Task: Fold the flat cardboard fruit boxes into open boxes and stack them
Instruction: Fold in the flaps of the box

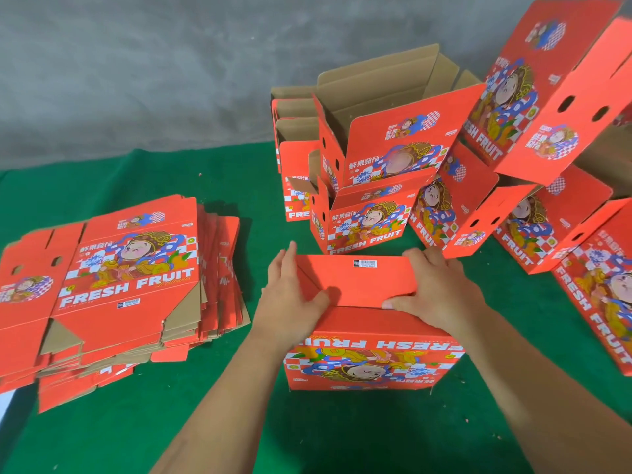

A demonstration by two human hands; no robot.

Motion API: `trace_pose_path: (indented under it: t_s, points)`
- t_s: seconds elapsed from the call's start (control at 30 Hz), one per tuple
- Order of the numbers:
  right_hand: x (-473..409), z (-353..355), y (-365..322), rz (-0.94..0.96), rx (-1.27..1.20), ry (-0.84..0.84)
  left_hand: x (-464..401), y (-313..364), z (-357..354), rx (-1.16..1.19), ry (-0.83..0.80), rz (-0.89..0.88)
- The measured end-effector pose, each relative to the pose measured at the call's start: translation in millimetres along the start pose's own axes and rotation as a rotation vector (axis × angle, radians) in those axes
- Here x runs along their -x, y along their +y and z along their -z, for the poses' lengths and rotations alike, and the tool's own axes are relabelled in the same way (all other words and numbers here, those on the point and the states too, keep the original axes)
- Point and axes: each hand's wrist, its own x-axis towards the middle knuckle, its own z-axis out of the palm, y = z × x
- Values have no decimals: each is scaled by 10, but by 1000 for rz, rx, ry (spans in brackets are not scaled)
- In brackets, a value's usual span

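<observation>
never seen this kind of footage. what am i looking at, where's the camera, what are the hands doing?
There is no machine here. It is one picture from a wide-angle camera worn on a person's head, looking forward and down at their own bare arms.

The left hand and right hand press with mostly straight fingers on the red bottom flaps of a fruit box that stands upside down on the green cloth; its print reads inverted.

To the left lies a pile of flat boxes, not yet folded. Behind and to the right stand the finished boxes, opened up and stacked rather untidily, some tilted. A grey wall is at the back.
</observation>
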Motion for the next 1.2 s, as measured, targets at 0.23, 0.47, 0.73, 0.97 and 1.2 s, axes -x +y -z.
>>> trace_pose_path:
  t_s: [0.23,0.47,0.73,0.97,1.2]
  points:
    - [113,407,5,-443,-1241,-141,54,-107,44,853,-135,306]
    - [177,682,196,-457,-1604,-166,18,7,191,944,40,209]
    - [373,575,342,-127,-1559,-159,-98,43,289,1086,109,13]
    - [312,706,360,197,-1241,-109,-178,58,274,1100,-6,53]
    - [-15,604,132,198,-847,39,-449,59,320,959,104,66]
